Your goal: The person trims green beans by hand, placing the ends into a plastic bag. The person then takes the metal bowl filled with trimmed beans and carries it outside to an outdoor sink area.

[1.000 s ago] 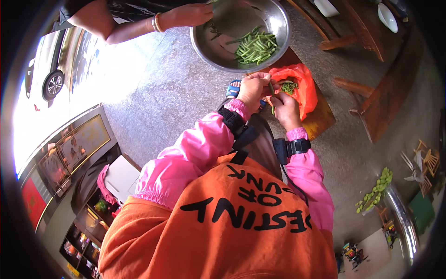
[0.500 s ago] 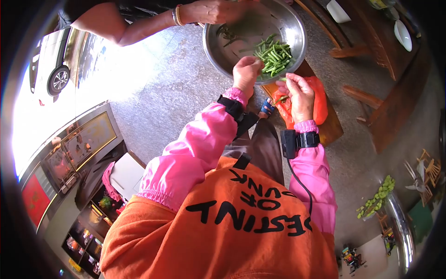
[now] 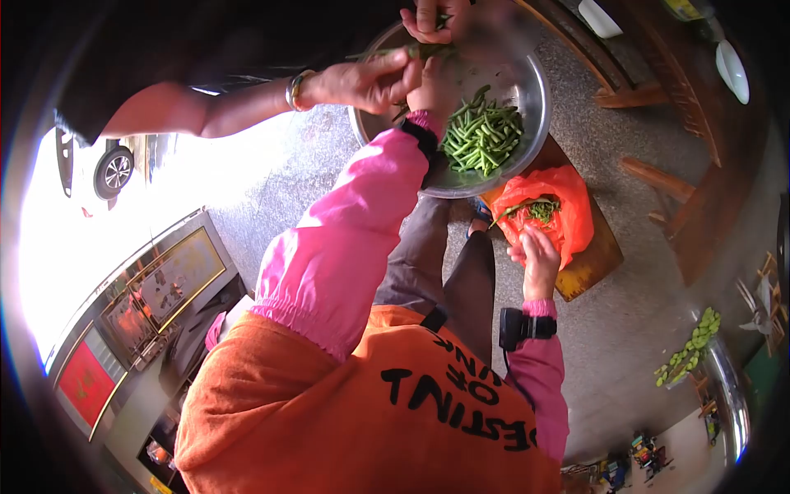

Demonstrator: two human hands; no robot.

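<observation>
Cut green beans (image 3: 484, 136) lie heaped in a wide metal basin (image 3: 539, 107). My left hand (image 3: 425, 92) reaches over the basin's far left part, close to another person's hands; its fingers are blurred and partly hidden. A long green strand (image 3: 424, 51) stretches between that person's hands, just beyond my fingertips. At the near edge of a red plastic bag (image 3: 576, 210), my right hand (image 3: 539, 259) has its fingers curled together; whatever they hold, if anything, cannot be made out. Inside the bag sit small green scraps (image 3: 543, 209), with a thin stalk (image 3: 508, 212) over its left rim.
The other person's bangled hand (image 3: 362, 85) and second hand (image 3: 432, 20) are over the basin. Under the bag is a wooden stool (image 3: 597, 263). Wooden furniture (image 3: 658, 74) with a white dish (image 3: 731, 72) stands at right. Green pods (image 3: 690, 346) lie farther right.
My left hand has moved from the cut beans to the basin's far left. My right hand has drawn back from the rim to the bag. The other person's second hand has come into view.
</observation>
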